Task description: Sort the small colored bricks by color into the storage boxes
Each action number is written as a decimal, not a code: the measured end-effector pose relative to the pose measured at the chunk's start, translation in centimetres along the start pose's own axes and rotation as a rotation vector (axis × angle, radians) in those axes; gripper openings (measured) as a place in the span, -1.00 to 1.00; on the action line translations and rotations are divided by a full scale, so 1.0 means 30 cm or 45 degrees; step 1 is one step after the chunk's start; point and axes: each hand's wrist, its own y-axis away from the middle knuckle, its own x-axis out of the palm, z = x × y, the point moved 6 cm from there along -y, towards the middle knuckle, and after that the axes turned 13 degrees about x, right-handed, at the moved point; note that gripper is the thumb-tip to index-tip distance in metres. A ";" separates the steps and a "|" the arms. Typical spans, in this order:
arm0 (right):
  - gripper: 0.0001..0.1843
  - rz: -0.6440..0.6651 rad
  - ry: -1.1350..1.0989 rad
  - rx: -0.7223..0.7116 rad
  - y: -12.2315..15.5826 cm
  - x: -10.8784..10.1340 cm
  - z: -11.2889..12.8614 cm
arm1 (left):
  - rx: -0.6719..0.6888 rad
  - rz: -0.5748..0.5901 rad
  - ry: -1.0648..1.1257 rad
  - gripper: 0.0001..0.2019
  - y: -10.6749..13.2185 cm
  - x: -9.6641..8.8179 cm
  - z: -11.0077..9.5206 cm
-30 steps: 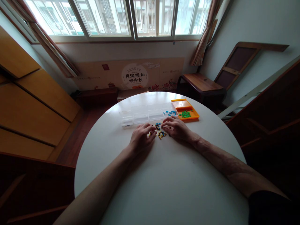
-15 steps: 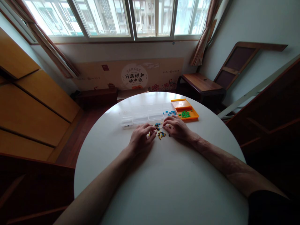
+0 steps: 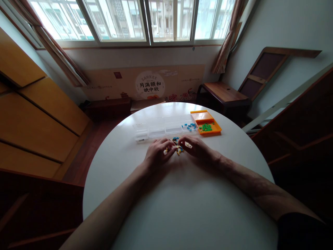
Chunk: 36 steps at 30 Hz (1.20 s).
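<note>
The left hand rests on the white round counter, fingers curled down onto the near edge of a small pile of coloured pieces; I cannot tell whether it grips any of them; the right hand lies just beside the pile on the other side, thumb and forefinger pinched on a pale piece; the pile sits between the two hands, near the counter's middle; beyond it stands a row of clear boxes, the rightmost holding blue pieces; touching that row's right end is an orange tray with green pieces.
</note>
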 end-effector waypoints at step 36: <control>-0.92 0.007 0.100 -0.061 -0.008 -0.003 0.021 | 0.122 -0.048 -0.079 -0.84 0.005 0.003 0.006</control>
